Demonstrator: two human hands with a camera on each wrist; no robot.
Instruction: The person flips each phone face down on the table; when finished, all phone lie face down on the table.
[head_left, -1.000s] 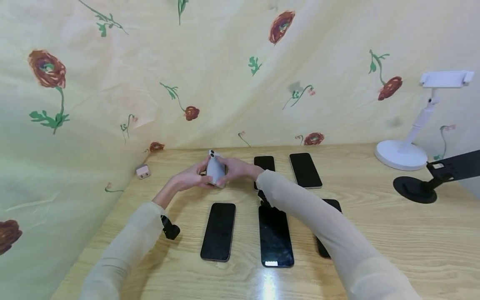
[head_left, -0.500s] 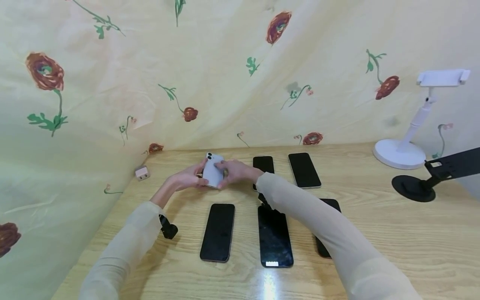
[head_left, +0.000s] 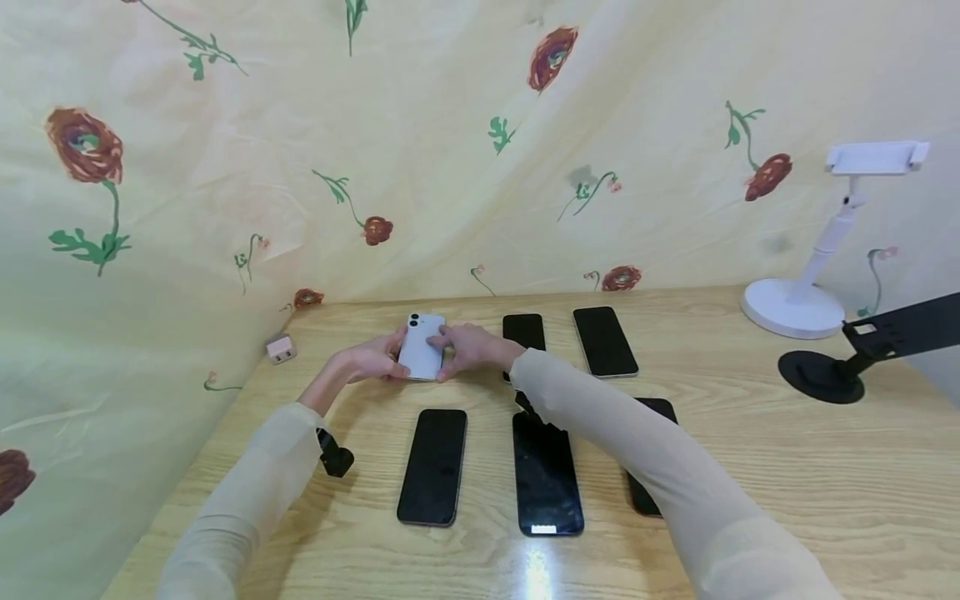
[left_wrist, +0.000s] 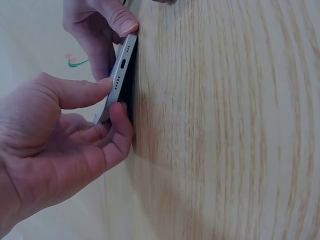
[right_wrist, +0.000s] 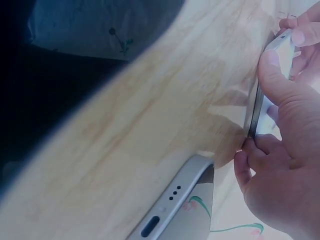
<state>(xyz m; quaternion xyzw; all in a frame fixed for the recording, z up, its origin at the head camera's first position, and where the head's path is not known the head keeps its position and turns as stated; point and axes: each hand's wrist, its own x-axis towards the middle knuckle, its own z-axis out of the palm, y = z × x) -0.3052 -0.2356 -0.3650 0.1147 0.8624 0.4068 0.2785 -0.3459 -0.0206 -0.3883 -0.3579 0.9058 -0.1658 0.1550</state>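
Note:
A pale phone (head_left: 422, 348) with two camera lenses lies back up between both hands at the far left of the table. My left hand (head_left: 372, 358) grips its left edge. In the left wrist view, the left thumb lies on the back of the phone (left_wrist: 122, 65), and curled fingers (left_wrist: 120, 127) reach under its edge. My right hand (head_left: 472, 348) holds the right edge, with its thumb on the back. The phone's screen faces the table, and whether its far end touches the wood cannot be told.
Several dark-screened phones lie face up, among them the front left phone (head_left: 432, 467), front middle phone (head_left: 547, 479) and back right phone (head_left: 604, 342). A pinkish plug adapter (head_left: 281, 348) sits at the left edge. Right stand a white phone stand (head_left: 795, 307) and a black stand (head_left: 821, 377).
Both hands have tipped the pale phone flatter and shifted it slightly left, so more of its back faces up. The other phones have stayed in place.

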